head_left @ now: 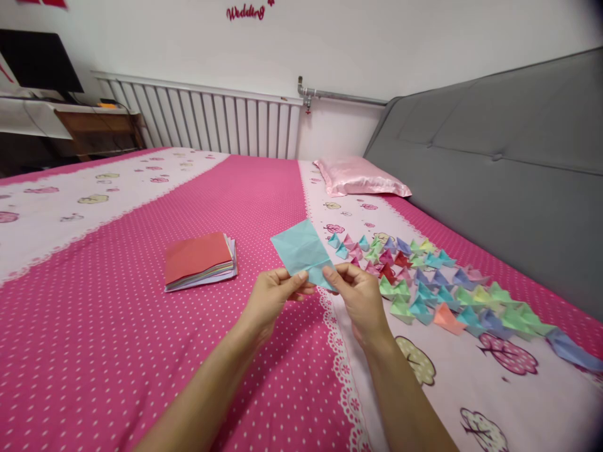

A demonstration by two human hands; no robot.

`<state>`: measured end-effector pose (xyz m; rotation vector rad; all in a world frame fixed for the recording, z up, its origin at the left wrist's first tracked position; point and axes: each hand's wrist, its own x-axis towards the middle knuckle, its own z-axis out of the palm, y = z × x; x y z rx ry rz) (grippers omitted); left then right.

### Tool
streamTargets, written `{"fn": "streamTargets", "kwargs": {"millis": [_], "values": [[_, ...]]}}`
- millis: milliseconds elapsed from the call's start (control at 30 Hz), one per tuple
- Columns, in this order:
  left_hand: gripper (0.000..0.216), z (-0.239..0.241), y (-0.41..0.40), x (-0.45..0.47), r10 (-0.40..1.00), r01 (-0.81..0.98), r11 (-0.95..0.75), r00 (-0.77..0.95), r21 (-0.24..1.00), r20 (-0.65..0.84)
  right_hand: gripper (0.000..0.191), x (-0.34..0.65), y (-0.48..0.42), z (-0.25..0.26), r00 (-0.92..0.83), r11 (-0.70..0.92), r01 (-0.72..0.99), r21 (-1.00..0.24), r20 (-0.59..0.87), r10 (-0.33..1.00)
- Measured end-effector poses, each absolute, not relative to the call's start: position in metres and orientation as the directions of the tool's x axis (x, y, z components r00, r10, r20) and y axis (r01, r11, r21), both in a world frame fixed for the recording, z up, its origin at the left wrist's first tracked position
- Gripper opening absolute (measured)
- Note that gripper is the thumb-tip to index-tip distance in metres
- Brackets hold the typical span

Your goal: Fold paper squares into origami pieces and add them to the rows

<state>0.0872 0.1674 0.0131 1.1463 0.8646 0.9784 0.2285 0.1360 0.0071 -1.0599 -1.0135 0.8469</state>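
Both my hands hold a light blue square of creased paper (301,250) above the bed. My left hand (272,297) pinches its near left edge with thumb on top. My right hand (360,295) pinches the near right corner between thumb and fingers. To the left lies a stack of coloured paper sheets (200,260) with a red sheet on top. On the right, several small folded paper pieces (426,282) in many colours lie in rows on the bedspread.
The bed is covered with a pink dotted bedspread (141,326) with white flowered bands. A pink pillow (358,177) lies at the head by the grey padded headboard (494,163). A white radiator (211,119) lines the far wall, a desk (94,129) at the left.
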Motion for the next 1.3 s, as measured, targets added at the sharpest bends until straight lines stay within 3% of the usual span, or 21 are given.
{"fn": "streamTargets", "kwargs": {"millis": [467,633,800,933,1133,1300], "values": [[0.024,0.018,0.165,0.085,0.941,-0.064,0.023,0.337,0.998,0.000,0.016,0.229,0.134,0.008,0.239,0.275,-0.128,-0.953,0.240,0.941],[0.019,0.020,0.166,0.086,0.970,-0.195,0.092,0.239,0.976,-0.044,0.018,0.230,0.137,0.007,0.264,0.249,-0.072,-0.966,0.223,0.938],[0.010,0.025,0.166,0.087,0.955,-0.418,0.249,0.256,0.874,-0.149,0.023,0.230,0.136,0.009,0.243,0.218,0.026,-0.976,0.217,0.945],[0.006,0.027,0.165,0.087,0.946,-0.472,0.264,0.295,0.841,-0.132,0.023,0.228,0.135,0.008,0.212,0.140,-0.024,-0.990,0.132,0.968],[0.017,0.024,0.164,0.085,0.971,-0.261,0.106,0.235,0.960,-0.044,0.030,0.229,0.135,0.009,0.211,0.141,-0.203,-0.969,0.098,0.973],[0.019,0.021,0.164,0.087,0.963,-0.019,-0.074,0.258,0.997,0.077,0.037,0.233,0.137,0.011,0.376,0.212,-0.264,-0.941,0.102,0.921]]}}
